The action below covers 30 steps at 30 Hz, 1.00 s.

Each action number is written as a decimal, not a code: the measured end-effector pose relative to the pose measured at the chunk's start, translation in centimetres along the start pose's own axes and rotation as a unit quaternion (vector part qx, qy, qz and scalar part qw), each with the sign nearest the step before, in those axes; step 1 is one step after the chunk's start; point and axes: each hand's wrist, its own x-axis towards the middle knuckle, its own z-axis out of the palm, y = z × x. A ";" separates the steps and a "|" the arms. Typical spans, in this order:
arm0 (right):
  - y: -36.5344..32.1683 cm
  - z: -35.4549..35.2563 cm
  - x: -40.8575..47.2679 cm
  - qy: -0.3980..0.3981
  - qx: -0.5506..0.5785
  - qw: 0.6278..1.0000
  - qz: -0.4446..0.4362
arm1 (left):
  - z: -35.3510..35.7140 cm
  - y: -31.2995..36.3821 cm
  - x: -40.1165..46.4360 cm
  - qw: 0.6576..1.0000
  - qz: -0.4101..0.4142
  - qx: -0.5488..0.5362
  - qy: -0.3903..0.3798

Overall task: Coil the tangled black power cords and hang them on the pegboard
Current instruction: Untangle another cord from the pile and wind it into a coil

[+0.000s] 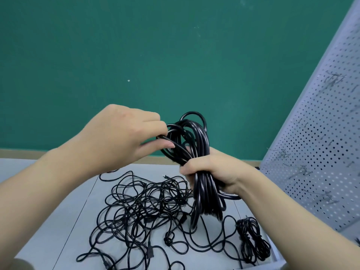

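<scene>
The coiled black cord (196, 152) stood upright in the air above the table, its middle wrapped tight by the curled fingers of your right hand (212, 174), with loops rising above those fingers and hanging below them. Your left hand (116, 137) was just to the left of the upper loops, thumb and fingertips pinching one strand of that same coil. Below your fingers, on the grey table (64, 221), the tangled pile of cords (144, 207) lay spread out, loose and uncoiled. Down to the right of your right hand's fingers a bundled cord (251, 240) lay on the table near its edge. Further right, beyond your right wrist, the white pegboard (321, 133) stood tilted, its metal hooks (303, 170) bare.
</scene>
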 end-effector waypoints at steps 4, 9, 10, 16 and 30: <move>-0.1 -0.5 -0.2 -0.017 0.121 0.992 -0.027 | -0.2 0.6 0.0 0.995 -0.074 -0.022 -0.057; -0.1 -0.8 -0.1 0.003 0.198 0.980 -0.035 | 1.2 2.9 -0.1 0.921 -0.223 -0.272 -0.169; -0.1 -0.8 0.0 0.004 0.210 0.977 -0.035 | 1.4 3.4 -0.1 0.896 -0.236 -0.340 -0.161; -0.1 -1.3 0.6 0.075 0.240 0.966 -0.054 | 1.4 3.6 -0.4 0.810 -0.217 -0.473 -0.269; -1.1 -1.1 1.0 0.071 0.354 0.925 -0.120 | 1.5 1.6 -1.2 0.851 -0.311 -0.403 -0.127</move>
